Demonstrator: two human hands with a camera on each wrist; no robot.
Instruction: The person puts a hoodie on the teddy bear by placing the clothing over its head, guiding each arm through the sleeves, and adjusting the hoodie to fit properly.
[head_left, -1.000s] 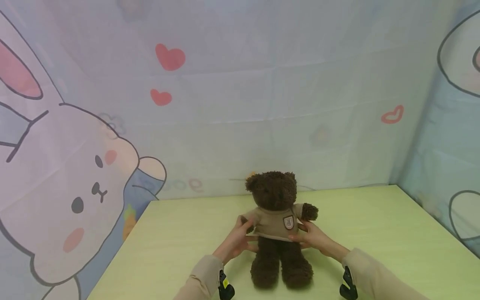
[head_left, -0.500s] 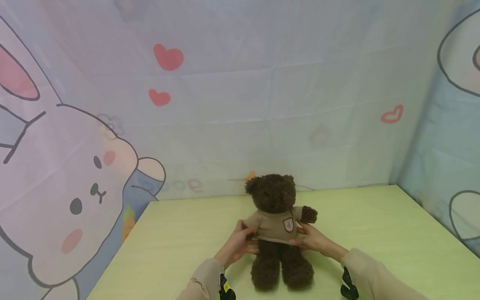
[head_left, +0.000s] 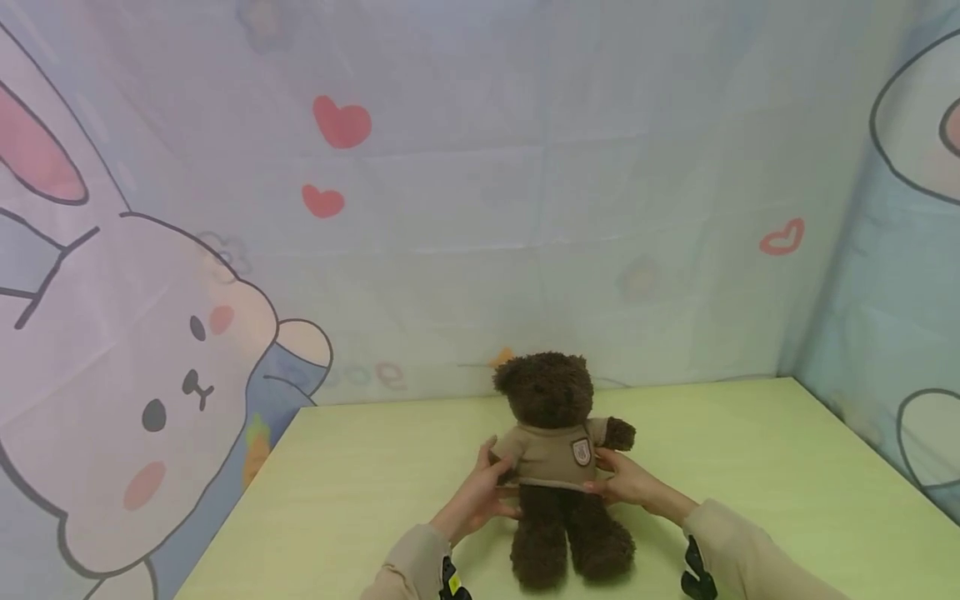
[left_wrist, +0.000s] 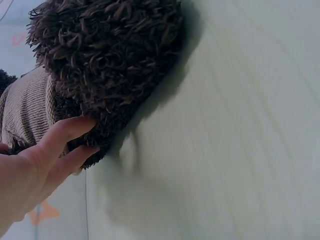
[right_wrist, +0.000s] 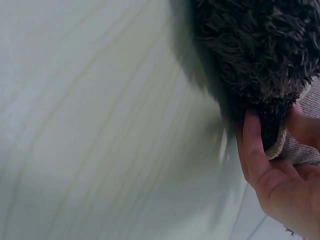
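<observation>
A dark brown teddy bear [head_left: 551,400] in a tan knit shirt [head_left: 551,458] with a shield-shaped badge is upright on the table in the head view, facing me. At its left side my left hand [head_left: 480,492] grips the lower body, thumb near the bear's arm. On the opposite side, my right hand [head_left: 630,482] holds the waist by the shirt hem. The left wrist view shows fingers [left_wrist: 70,131] of the left hand against the dark fur at the hem. In the right wrist view, fingers [right_wrist: 254,145] reach behind the bear while the thumb lies in front.
The pale yellow-green table [head_left: 360,467] spreads to both sides of the bear. Behind it hangs a cloth backdrop [head_left: 600,208] printed with a rabbit and hearts, continuing along the right side. A black wrist device [head_left: 697,573] sits at the right sleeve [head_left: 742,542].
The bear's legs and feet have shifted slightly to the right, while its head sits a little lower in view. Both hands keep their places on its sides.
</observation>
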